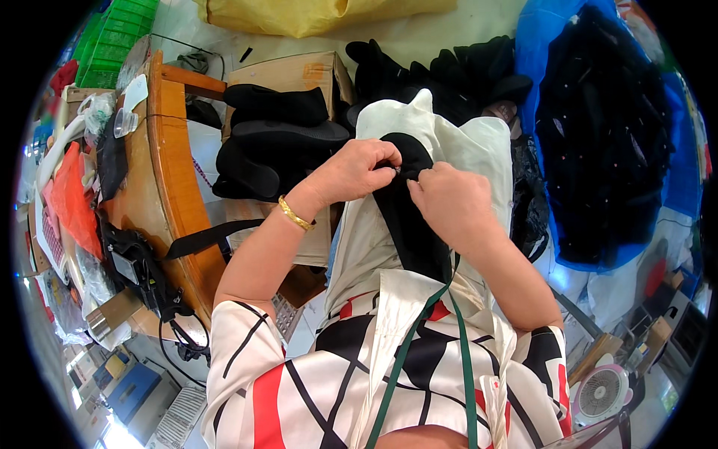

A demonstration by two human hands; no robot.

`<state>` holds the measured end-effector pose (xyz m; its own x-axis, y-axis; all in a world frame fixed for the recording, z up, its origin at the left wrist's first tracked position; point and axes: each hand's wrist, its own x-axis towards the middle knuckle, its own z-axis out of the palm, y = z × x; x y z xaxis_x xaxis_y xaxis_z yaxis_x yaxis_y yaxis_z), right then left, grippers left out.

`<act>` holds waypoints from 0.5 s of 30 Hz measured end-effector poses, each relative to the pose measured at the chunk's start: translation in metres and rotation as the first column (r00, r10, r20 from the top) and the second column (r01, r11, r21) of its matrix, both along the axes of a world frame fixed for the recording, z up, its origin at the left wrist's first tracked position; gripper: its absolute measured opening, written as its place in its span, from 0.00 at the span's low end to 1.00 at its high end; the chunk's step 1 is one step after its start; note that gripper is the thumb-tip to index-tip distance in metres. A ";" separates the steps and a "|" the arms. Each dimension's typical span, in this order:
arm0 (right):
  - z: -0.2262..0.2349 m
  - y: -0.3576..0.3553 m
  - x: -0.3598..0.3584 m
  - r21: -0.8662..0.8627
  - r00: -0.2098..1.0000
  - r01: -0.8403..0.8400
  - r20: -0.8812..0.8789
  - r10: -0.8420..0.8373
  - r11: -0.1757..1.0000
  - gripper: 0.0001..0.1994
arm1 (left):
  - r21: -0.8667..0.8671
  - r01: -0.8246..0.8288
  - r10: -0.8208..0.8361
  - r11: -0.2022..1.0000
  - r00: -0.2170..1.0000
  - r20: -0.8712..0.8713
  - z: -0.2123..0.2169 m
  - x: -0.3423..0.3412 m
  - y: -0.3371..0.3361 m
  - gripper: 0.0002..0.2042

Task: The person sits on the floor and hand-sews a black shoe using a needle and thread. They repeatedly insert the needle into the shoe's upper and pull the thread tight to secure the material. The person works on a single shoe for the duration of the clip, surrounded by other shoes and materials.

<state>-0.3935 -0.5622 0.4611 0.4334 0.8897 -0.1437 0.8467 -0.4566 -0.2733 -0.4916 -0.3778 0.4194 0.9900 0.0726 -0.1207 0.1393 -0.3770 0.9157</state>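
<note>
At the far left a green plastic crate [116,34] sits near the top edge, and below it an orange bag [72,198] lies among clutter beside a curved wooden surface [161,172]. A black strap [206,238] trails off that surface toward the person's left forearm. Just right of the wood, an open cardboard box [299,71] holds stacked black shoe pieces [280,135].

The left forearm rises from the lower edge at a slant, elbow low, wrist bent inward, a gold bracelet [294,215] round the wrist. The left hand [357,170] is curled, fingers folded down and pinched together on the upper edge of a black fabric piece [410,217]. That black piece lies lengthwise on a cream cloth [479,146] draped over the person's lap, right in the middle of the view, its rounded top end between the two hands.

The right hand [449,200] sits just beside the left, knuckles up, thumb and fingertips closed on the same black piece at the point where the hands almost touch; the right forearm runs down and outward to the patterned sleeve. A green cord [419,329] hangs down the person's front.

Further right a heap of dark garments [606,142] fills a blue sack [550,37], and a small pink fan [600,394] stands at the lower right
</note>
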 end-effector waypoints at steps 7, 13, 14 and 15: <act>-0.020 -0.006 -0.011 0.122 0.997 0.075 0.019 -0.078 0.990 0.13 | -0.057 -0.067 0.058 0.996 0.988 -0.143 0.008 -0.001 -0.004 0.06; -0.018 -0.021 -0.004 0.271 0.991 0.131 -0.072 -0.115 0.954 0.10 | -0.152 -0.109 0.065 0.982 0.961 -0.270 0.015 0.001 -0.006 0.05; -0.018 -0.021 -0.004 0.274 0.991 0.130 -0.073 -0.114 0.953 0.10 | -0.159 -0.111 0.062 0.981 0.956 -0.285 0.015 0.001 -0.005 0.05; -0.018 -0.021 -0.003 0.278 0.991 0.129 -0.074 -0.112 0.952 0.10 | -0.166 -0.114 0.060 0.979 0.952 -0.301 0.016 0.002 -0.005 0.05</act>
